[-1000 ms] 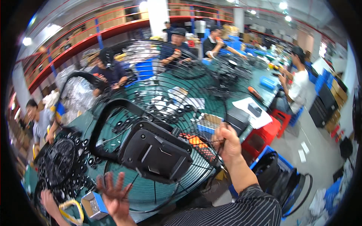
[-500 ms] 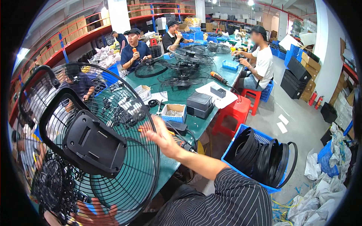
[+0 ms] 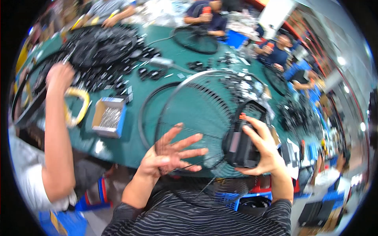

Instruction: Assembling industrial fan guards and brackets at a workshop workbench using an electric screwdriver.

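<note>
In front of me is a round wire fan guard (image 3: 212, 135), blurred by motion, with a black plastic housing (image 3: 241, 137) and curved handle on its right part. My right hand (image 3: 263, 148) curls round that housing, fingers over its upper side and thumb along the lower edge. At the guard's left rim is my left hand (image 3: 171, 152), fingers spread; whether it touches the wires cannot be made out. A black ring (image 3: 145, 114) lies on the green table just beyond the guard.
A co-worker's hand (image 3: 61, 76) and bare forearm reach over the table (image 3: 130, 149) at left. Near them are a yellow roll (image 3: 82, 105) and a box of small metal parts (image 3: 108, 118). Black fan parts (image 3: 102, 47) pile up behind. Other people sit along the far side.
My view has swung left and down to the table. The fan guard has gone from tilted upright at left to low before me. My right hand now grips the housing.
</note>
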The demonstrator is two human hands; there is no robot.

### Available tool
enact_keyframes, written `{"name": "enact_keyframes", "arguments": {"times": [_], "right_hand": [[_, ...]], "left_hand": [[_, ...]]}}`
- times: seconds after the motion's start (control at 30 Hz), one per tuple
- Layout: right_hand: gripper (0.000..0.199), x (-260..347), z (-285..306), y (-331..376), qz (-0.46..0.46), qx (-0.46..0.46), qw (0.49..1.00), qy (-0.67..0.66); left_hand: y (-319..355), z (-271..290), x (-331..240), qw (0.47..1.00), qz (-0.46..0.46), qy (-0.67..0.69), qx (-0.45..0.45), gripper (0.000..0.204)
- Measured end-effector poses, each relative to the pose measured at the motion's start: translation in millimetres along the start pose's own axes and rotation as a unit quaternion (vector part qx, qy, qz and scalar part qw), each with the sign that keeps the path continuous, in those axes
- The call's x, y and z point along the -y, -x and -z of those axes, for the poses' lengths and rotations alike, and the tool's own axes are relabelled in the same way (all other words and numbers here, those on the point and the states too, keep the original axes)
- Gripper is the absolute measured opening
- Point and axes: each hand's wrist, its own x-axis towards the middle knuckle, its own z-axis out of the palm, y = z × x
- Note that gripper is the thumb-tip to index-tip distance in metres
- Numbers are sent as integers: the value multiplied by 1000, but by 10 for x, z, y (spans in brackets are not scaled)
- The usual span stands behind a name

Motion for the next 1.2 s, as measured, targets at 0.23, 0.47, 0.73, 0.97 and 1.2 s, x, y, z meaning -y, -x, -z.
{"name": "enact_keyframes", "arguments": {"times": [0.23,0.47,0.73,0.97,1.2], "right_hand": [[104,-472,-449,-776,-14,126,988,-90],[101,-788,-812,-1299,-3,173,982,-73],[99,-946,-985,-1387,35,169,984,-39],[99,-993,-976,-1504,78,227,969,-67],[103,-1118,-1052,-1608,108,278,951,-76]], "left_hand": [[286,256,-333,974,-2,-94,-206,83],[781,382,-563,474,-114,-781,-390,36],[770,674,-573,374,-65,-835,-398,32],[800,680,-611,403,-30,-836,-371,41],[768,652,-592,411,11,-844,-343,48]]}}
